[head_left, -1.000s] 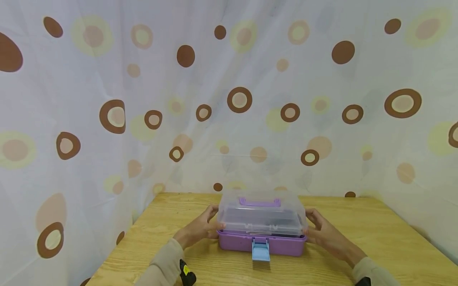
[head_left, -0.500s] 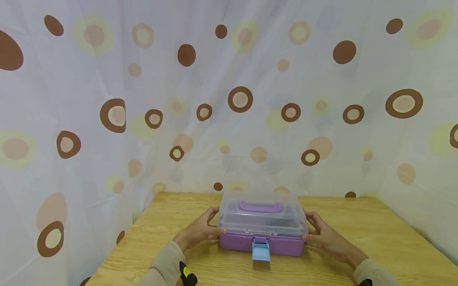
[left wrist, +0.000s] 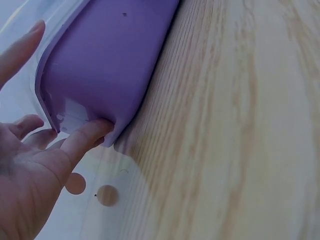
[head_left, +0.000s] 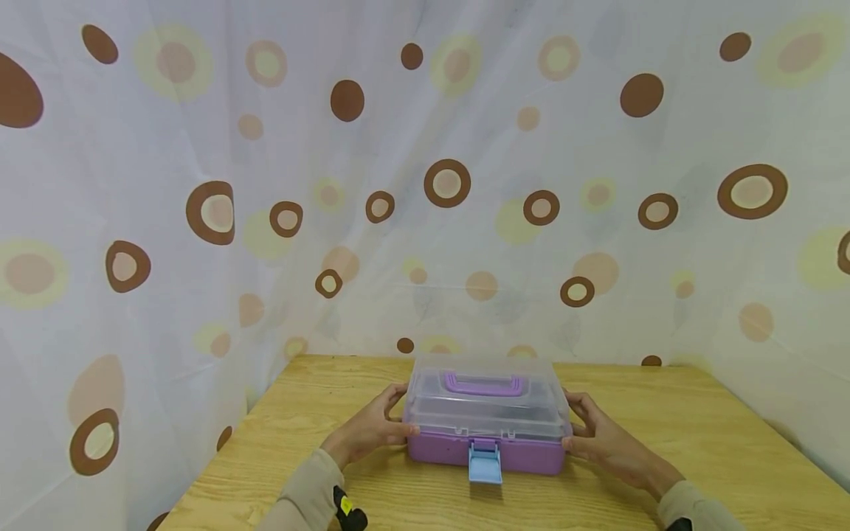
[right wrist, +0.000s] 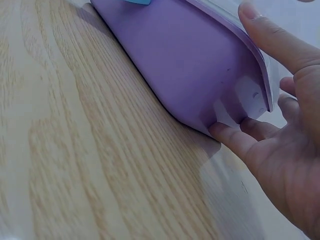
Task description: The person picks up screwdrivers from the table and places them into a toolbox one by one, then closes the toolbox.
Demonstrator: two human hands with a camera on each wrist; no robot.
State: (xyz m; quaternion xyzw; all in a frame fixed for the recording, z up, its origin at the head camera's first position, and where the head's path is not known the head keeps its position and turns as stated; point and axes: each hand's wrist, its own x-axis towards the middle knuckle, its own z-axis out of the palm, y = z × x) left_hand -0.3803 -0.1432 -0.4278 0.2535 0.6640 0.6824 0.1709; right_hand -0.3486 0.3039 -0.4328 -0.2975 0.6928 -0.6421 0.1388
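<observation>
A storage box with a purple base (head_left: 451, 450) and a clear lid (head_left: 488, 413) stands on the wooden table (head_left: 697, 442). The lid lies down on the base, a purple handle (head_left: 486, 383) flat on its top. A light blue latch (head_left: 485, 466) hangs loose at the front. My left hand (head_left: 381, 424) clasps the box's left end, thumb on the lid's front corner. My right hand (head_left: 598, 435) clasps the right end the same way. In the wrist views the left hand's fingers (left wrist: 82, 140) and the right hand's fingers (right wrist: 235, 140) press the base (left wrist: 105, 65) (right wrist: 185, 55) near its lower corners.
A white curtain (head_left: 265, 184) with brown and yellow dots hangs behind and on both sides of the table. Bare wood (left wrist: 240, 125) (right wrist: 75, 150) lies in front of the box. A black wrist device (head_left: 345, 509) sits on my left sleeve.
A second ago the clear lid stood raised off the base at the front. It has come down onto the base and the handle now shows on top. Both hands stayed at the ends.
</observation>
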